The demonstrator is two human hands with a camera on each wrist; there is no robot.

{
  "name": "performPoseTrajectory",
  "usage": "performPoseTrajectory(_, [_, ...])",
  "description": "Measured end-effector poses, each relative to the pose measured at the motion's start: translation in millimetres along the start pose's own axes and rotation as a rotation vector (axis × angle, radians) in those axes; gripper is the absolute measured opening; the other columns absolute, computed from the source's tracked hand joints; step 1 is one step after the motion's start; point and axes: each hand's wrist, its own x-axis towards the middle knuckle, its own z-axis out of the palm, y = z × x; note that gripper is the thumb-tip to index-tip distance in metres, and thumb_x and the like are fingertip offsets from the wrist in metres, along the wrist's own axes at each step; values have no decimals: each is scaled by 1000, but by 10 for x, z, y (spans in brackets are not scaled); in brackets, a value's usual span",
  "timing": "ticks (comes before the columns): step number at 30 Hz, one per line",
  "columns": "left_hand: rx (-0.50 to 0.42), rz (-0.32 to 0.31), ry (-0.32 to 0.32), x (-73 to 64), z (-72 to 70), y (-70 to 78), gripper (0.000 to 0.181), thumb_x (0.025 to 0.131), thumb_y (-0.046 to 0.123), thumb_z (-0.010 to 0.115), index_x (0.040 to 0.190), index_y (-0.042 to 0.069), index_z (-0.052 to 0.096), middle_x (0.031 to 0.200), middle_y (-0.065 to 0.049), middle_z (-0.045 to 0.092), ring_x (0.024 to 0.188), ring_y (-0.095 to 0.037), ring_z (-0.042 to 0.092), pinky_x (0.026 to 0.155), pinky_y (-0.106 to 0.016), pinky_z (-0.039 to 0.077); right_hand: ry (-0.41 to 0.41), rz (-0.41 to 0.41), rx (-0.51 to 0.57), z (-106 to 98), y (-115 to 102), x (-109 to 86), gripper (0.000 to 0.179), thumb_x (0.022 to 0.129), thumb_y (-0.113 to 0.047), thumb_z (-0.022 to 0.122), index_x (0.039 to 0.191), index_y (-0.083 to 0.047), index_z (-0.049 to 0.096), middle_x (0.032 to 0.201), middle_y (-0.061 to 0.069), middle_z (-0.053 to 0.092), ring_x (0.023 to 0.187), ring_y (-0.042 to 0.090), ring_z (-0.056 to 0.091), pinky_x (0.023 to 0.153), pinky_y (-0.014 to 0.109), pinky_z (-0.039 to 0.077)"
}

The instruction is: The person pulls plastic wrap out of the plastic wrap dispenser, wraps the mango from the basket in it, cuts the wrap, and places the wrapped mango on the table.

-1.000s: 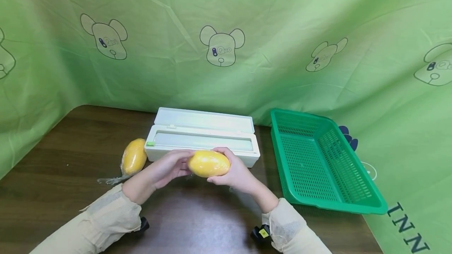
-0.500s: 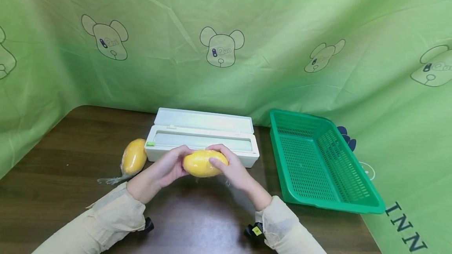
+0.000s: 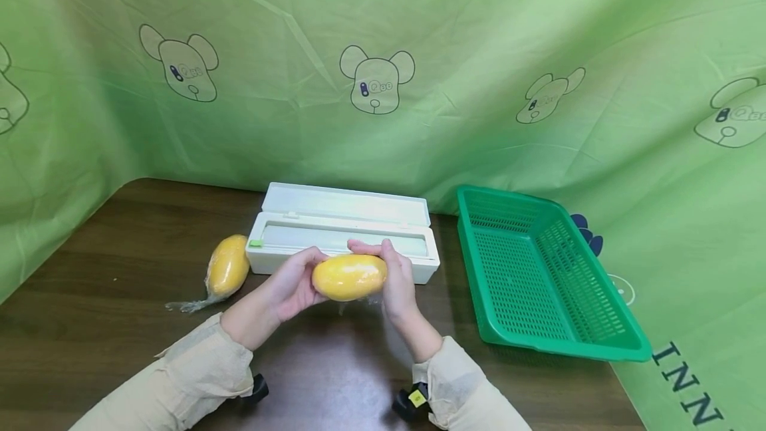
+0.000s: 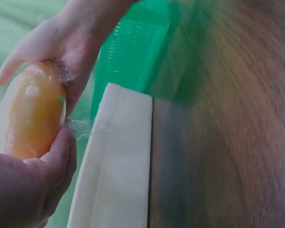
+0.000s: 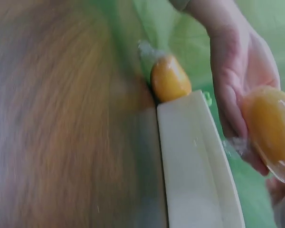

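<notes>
A yellow mango (image 3: 349, 277) in clear cling film is held in the air just in front of the white cling film box. My left hand (image 3: 292, 290) grips its left end, thumb and fingers around it. At the other end my right hand (image 3: 399, 288) lies flat against the fruit, with fingers extended. Loose film (image 4: 83, 127) trails from the underside in the left wrist view. A second wrapped mango (image 3: 227, 265), its film twisted into a tail, rests on the table beside the box's left end. The box (image 3: 347, 203) has its lid up.
A green plastic basket (image 3: 479, 285) with slotted sides stands on the right of the brown table (image 3: 90, 338). Behind hangs a green curtain (image 3: 275, 85) with printed bear heads. Black wrist straps show under both sleeves.
The right thumb came over the mango's front, then lifted off, and the right fingers straightened. The mango shifted slightly left, then levelled. My left hand kept its grip.
</notes>
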Motion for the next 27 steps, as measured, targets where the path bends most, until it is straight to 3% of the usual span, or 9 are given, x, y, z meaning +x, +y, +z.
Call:
performPoseTrajectory(4, [-7,-4,-39,11,33,-15,37,98,16,34,126,-8,38,109,-10,56,90,-13,64,80,-25,55,97,28,194,33,-16,-19,56,108,-24,38,93,16,74,94,17,76,98,28,73,86,36,58])
performPoseTrajectory(10, [-12,-12,-56,24,66,-16,40,97,19,35,126,-9,38,108,-10,56,89,-12,64,78,-23,55,170,27,277,52,-7,-6,49,106,-16,43,74,-13,80,82,7,76,86,23,74,85,37,59])
performPoseTrajectory(21, [-73,-82,-76,60,26,-7,51,101,28,38,136,-8,31,117,-14,53,95,-15,66,84,-26,56,280,80,314,134,-12,16,45,104,-11,48,69,-9,76,79,11,75,85,26,74,85,38,58])
performPoseTrajectory(24, [-44,-99,-81,83,-7,-6,58,106,37,39,140,-9,33,115,-11,60,96,-15,68,86,-28,57,251,62,309,159,-27,15,45,104,-10,48,68,-10,76,79,10,75,84,26,74,85,39,59])
performPoseTrajectory(27, [56,-86,-62,110,-38,-10,63,107,45,42,141,-9,39,110,-7,65,94,-15,69,87,-30,57,207,18,297,184,-45,7,43,103,-9,50,69,-6,76,79,9,75,83,24,74,86,39,59])
